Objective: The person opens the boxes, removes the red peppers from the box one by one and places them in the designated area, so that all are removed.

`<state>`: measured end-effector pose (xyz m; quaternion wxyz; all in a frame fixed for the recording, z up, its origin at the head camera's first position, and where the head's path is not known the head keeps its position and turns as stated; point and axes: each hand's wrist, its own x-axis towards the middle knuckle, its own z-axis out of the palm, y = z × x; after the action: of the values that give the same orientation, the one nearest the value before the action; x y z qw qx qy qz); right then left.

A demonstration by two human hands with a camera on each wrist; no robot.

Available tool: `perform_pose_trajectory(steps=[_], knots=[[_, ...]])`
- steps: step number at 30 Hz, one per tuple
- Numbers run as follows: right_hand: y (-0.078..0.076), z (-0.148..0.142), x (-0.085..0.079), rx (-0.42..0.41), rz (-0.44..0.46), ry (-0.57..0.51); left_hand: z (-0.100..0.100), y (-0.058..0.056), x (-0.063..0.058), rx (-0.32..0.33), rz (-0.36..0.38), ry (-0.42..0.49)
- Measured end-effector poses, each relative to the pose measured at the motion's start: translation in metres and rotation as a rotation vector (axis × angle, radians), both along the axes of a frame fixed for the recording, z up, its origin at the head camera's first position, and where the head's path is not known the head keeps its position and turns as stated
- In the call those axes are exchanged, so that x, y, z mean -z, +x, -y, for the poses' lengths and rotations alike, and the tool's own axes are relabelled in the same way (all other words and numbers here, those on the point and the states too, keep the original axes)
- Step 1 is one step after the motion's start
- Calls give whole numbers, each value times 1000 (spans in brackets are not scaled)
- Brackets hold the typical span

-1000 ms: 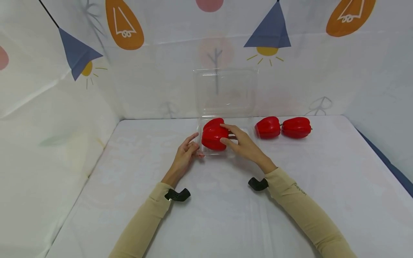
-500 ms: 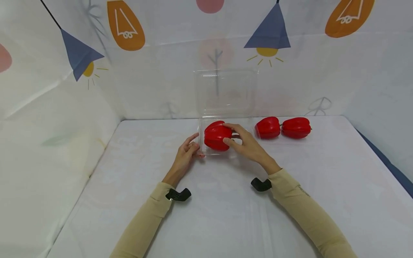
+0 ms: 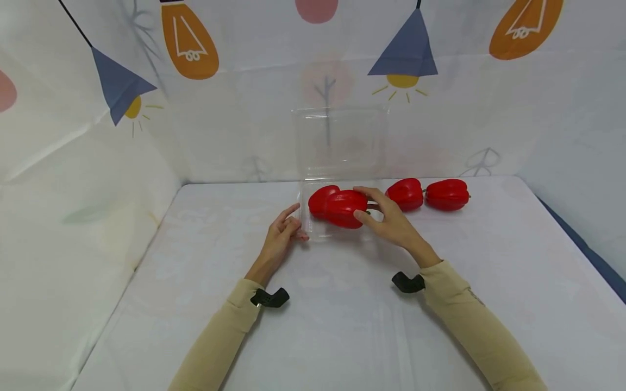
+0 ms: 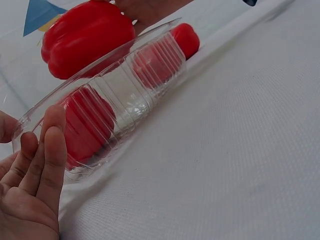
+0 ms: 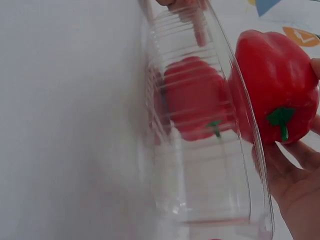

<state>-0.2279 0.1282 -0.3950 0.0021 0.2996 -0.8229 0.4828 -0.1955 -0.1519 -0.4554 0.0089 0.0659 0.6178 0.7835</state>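
My right hand [image 3: 391, 220] grips a red bell pepper [image 3: 348, 208] from its stem side, fingers at the back and thumb at the front. In both wrist views this pepper is above the rim of a clear plastic clamshell box [image 5: 200, 170]. A second red bell pepper [image 3: 320, 201] lies in the left part of the box, seen through the ribbed wall in the left wrist view. My left hand [image 3: 283, 231] rests against the box's left end, its fingers [image 4: 55, 145] fairly straight along the plastic. The box's lid [image 3: 342, 141] stands raised at the back.
Two more red bell peppers, a nearer one [image 3: 405, 194] and an outer one [image 3: 447, 195], lie to the right of the box. A printed cloth wall [image 3: 235, 119] rises behind the white-covered table [image 3: 332, 326].
My right hand has moved rightward with its bell pepper, so the pepper in the box's left part now shows beside it. My left hand stays in place at the box.
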Motion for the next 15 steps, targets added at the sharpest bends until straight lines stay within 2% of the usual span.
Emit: perform_pose_trajectory(steps=[9,15], knots=[[6,-20,-1,38,-18,-3,0,3,-1,-6,20,-47],[10,-29,-3,75,-27,1,0,5,-1,-24,32,-33]])
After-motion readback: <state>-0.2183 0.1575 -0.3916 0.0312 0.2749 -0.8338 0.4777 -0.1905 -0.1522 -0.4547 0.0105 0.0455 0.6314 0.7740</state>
